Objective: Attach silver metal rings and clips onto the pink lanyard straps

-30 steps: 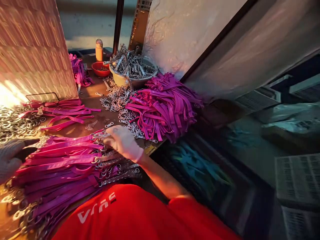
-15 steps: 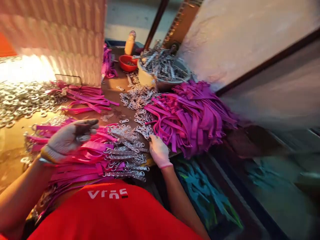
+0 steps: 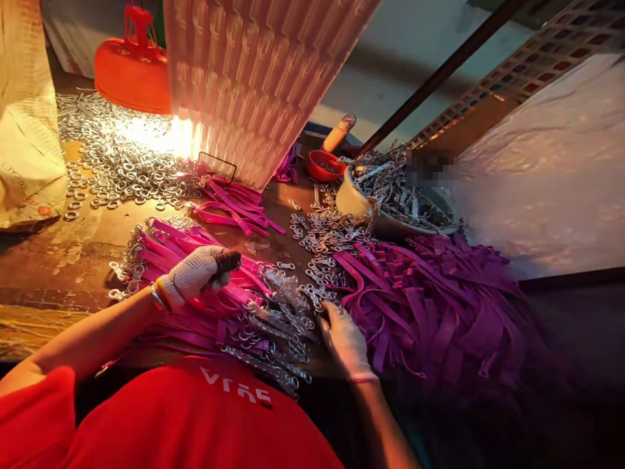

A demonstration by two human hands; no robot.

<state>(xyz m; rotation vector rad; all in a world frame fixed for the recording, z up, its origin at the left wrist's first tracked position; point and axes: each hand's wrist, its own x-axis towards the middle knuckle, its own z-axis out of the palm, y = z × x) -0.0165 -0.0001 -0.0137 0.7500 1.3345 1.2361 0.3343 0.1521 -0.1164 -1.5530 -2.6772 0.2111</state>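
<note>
My left hand [image 3: 198, 275], in a white dotted glove with dark fingertips, is closed above a row of pink straps [image 3: 170, 251]. What its fingers hold, if anything, is hidden. My right hand [image 3: 346, 339], in a pale glove, has its thumb and forefinger drawn together at the near edge of loose metal links [image 3: 312, 296]. Whether a link sits between those fingertips is too small to tell. Between the hands lie twisted metal chains [image 3: 280, 326], attached to the pink strap ends. A large heap of purple straps [image 3: 430, 306] lies right beside my right hand.
A tub [image 3: 354, 202] full of chains stands behind the purple heap, near a red bowl [image 3: 325, 166] and a bottle [image 3: 339, 133]. A red lamp [image 3: 134, 75] lights piled metal rings [image 3: 137, 169] by a corrugated panel [image 3: 244, 85]. More pink straps [image 3: 239, 208] lie below the panel.
The view has swung left, bringing the lamp and a sack into sight. My left hand's fingers are now more curled. My right hand stays near the links.
</note>
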